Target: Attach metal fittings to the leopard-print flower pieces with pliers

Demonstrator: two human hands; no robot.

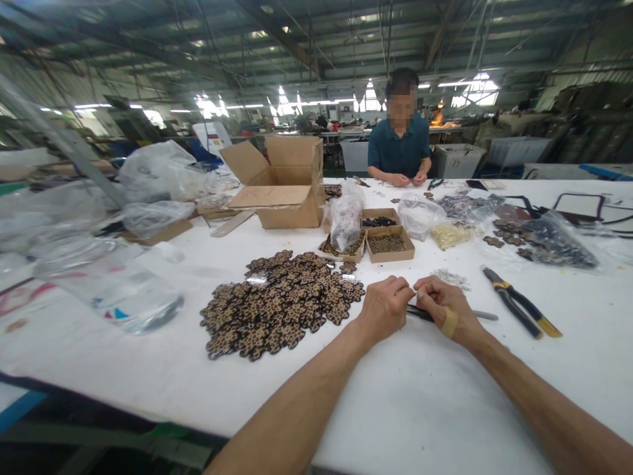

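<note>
Close together over the white table, my left hand (387,305) and my right hand (445,309) meet at their fingertips. Both are pinched closed, and whatever small piece sits between them is too tiny to name. A strip of tan tape wraps a finger of my right hand. Under that hand lies a dark tool (419,312), mostly hidden. Left of my hands spreads a heap of leopard-print, flower-shaped pieces (281,300). Just beyond my right hand are scattered small silvery bits (451,280). Black-and-yellow pliers (519,302) rest farther right.
Small cardboard trays (390,244) of little metal parts stand ahead, beside a plastic bag (345,221). An open carton (291,208) is behind them. A large clear water jug (138,297) stands at left. Across the table sits a co-worker (400,142). Bagged pieces (564,241) lie at right.
</note>
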